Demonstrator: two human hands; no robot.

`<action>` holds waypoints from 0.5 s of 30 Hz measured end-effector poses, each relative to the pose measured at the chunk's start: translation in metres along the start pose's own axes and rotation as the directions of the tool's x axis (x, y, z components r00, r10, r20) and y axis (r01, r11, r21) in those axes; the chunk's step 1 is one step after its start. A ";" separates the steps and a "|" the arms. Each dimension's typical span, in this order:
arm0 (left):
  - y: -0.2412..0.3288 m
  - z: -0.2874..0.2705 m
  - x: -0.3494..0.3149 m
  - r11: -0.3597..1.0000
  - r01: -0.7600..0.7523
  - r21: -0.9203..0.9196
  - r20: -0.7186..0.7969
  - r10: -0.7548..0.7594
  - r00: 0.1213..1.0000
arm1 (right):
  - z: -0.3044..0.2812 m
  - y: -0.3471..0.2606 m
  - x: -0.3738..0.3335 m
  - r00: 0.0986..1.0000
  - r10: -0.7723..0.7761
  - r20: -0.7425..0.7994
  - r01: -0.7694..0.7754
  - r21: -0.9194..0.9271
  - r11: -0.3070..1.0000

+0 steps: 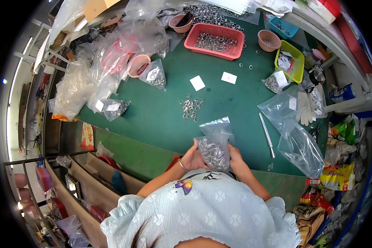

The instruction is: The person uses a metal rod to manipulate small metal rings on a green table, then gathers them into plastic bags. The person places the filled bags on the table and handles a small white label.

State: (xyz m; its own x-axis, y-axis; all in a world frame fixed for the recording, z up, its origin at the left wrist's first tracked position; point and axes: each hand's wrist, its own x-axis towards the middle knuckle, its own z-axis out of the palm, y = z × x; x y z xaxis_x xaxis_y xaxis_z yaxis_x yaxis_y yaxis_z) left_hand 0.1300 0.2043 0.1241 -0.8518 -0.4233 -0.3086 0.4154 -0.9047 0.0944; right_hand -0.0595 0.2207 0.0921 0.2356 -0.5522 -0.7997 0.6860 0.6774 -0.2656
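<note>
A clear plastic bag of silver-coloured metal rings (pixel 214 155) is between my hands at the table's near edge, its top flap standing up and leaning away from me. My left hand (pixel 191 158) grips its left side, with a bracelet on that wrist. On the opposite side, my right hand (pixel 236 158) has its fingers closed round the bag. Part of the fingers of both hands is hidden by the bag. Beyond it, a loose cluster of rings (pixel 190 109) lies on the green tabletop (pixel 153 111). Two white paper cards, one tilted (pixel 197 83) and one flatter (pixel 229 77), lie farther off.
At the back are a red tray (pixel 213 54) of rings and a heap of rings (pixel 213 15). Filled bags (pixel 153 75) and crumpled plastic (pixel 76 84) crowd the left. To the right lie a metal rod (pixel 266 135), a long clear bag (pixel 299 149) and a yellow-green basket (pixel 298 62).
</note>
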 end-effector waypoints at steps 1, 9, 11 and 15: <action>-0.001 -0.002 -0.002 1.000 0.016 -0.014 -0.011 -0.016 1.000 | 0.003 -0.001 -0.002 1.000 0.013 -0.001 -0.013 0.029 0.999; -0.020 0.005 -0.003 0.098 0.315 0.944 -0.320 0.501 0.804 | 0.006 0.009 -0.020 0.970 -0.232 0.072 0.238 -0.462 0.854; -0.019 0.010 0.003 -0.124 0.329 0.936 -0.218 0.529 0.820 | 0.006 0.009 -0.024 0.954 -0.268 0.137 0.300 -0.481 0.824; -0.010 0.030 0.014 -0.424 0.319 0.848 -0.055 0.529 0.847 | 0.013 0.010 -0.032 0.961 -0.268 0.074 0.274 -0.401 0.874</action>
State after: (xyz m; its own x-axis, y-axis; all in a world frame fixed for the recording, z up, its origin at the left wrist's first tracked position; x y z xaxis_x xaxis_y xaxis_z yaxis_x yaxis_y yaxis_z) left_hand 0.1048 0.2059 0.1474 -0.4844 -0.8342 -0.2635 -0.7185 0.2075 0.6639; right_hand -0.0512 0.2387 0.1217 0.0935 -0.7477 -0.6574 0.3877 0.6355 -0.6677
